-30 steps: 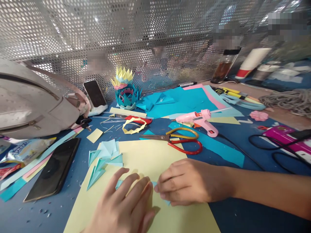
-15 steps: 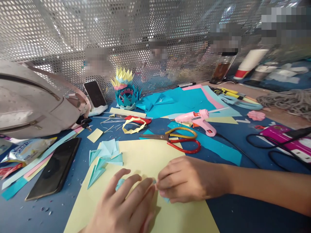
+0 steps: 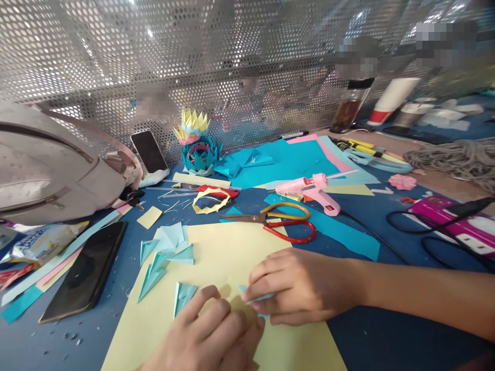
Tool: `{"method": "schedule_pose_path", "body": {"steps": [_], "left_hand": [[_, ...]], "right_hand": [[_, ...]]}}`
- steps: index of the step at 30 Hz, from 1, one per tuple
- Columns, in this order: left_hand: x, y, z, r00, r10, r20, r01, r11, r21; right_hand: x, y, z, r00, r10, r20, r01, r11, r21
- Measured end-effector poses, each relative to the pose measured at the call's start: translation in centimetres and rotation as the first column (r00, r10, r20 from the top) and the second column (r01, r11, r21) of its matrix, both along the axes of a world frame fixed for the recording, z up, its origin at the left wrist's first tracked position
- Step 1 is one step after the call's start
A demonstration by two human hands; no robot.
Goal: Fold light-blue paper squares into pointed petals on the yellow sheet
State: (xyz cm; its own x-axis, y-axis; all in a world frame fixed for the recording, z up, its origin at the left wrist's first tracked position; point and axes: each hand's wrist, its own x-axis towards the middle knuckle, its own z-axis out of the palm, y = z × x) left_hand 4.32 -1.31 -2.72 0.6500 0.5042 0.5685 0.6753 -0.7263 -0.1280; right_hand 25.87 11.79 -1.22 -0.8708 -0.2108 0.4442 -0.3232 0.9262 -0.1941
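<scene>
Over the pale yellow sheet (image 3: pixel 216 242), my right hand (image 3: pixel 294 286) has its fingers closed on a small light blue paper piece (image 3: pixel 265 297). My left hand (image 3: pixel 216 330) is just left of it, fingers curled, its fingertips close to the lower edge of the piece; what it holds, if anything, is hidden. A folded light blue triangle (image 3: pixel 184 299) lies beside my left hand. Several more folded light blue pieces (image 3: pixel 170 239) rest at the sheet's upper left. Scissors (image 3: pixel 266 219) with yellow and red handles lie beyond the sheet's far edge.
A pink glue gun (image 3: pixel 309 190) lies behind the scissors, near blue paper (image 3: pixel 286 159). At the left are a black phone (image 3: pixel 87 268) and a bag (image 3: pixel 54 159). Folded paper crowns (image 3: pixel 201 149) stand at the back. A purple power strip (image 3: pixel 444 219) is at right.
My left hand has moved down and its fingers have curled more, uncovering the folded triangle beside it. More of the light blue piece shows at my right hand. The view has shifted slightly.
</scene>
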Motion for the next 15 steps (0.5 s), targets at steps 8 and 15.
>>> {"method": "schedule_pose_path", "body": {"steps": [8, 15], "left_hand": [[-0.03, 0.13, 0.04, 0.999, 0.002, -0.041, -0.003, 1.000, -0.031], [-0.06, -0.12, 0.06, 1.000, -0.013, -0.010, 0.012, 0.995, -0.096]], "right_hand": [[0.08, -0.55, -0.55, 0.997, -0.073, -0.039, 0.075, 0.996, 0.053], [0.25, -0.33, -0.44, 0.995, -0.095, -0.016, 0.093, 0.990, -0.103]]}}
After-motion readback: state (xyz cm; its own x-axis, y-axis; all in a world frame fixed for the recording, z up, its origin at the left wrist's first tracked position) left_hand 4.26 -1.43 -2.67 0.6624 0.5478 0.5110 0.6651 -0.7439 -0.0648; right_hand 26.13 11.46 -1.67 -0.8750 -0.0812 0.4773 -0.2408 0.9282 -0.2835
